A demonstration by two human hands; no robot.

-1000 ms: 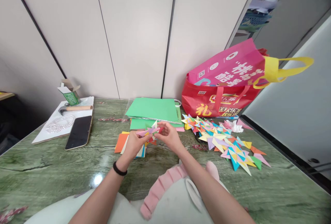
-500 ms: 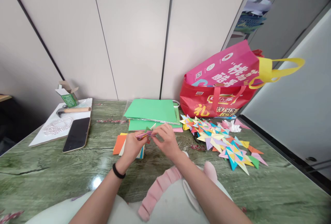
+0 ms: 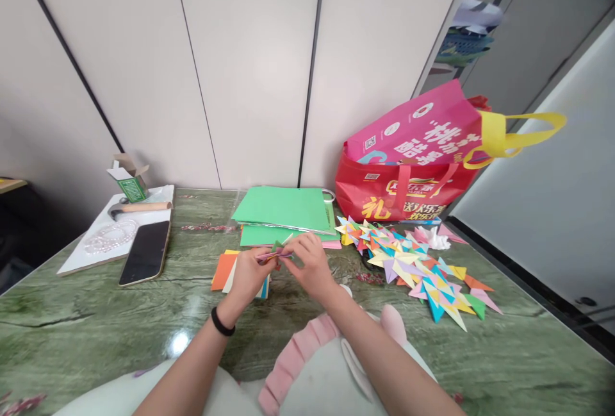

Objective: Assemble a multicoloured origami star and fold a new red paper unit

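Both my hands meet over the green marble table [image 3: 96,313] and grip one small folded paper star [image 3: 275,252] with pink, green and white points. My left hand [image 3: 247,275], with a black band on its wrist, pinches the star's left side. My right hand [image 3: 310,265] pinches its right side, fingers curled over it. Under the hands lies a small stack of coloured paper squares [image 3: 225,271], orange on top. A pile of finished multicoloured paper stars [image 3: 413,265] spreads to the right of my right hand.
Green paper sheets [image 3: 283,208] lie stacked behind the hands. A red and pink tote bag [image 3: 413,166] stands at the back right. On the left sit a phone [image 3: 145,252], a hammer [image 3: 137,208], a bead bracelet [image 3: 108,236] and a small green box [image 3: 129,182] on a white board.
The paper star has come down from a raised, tilted hold to lie flatter and lower between my hands. Both hands stay closed on it.
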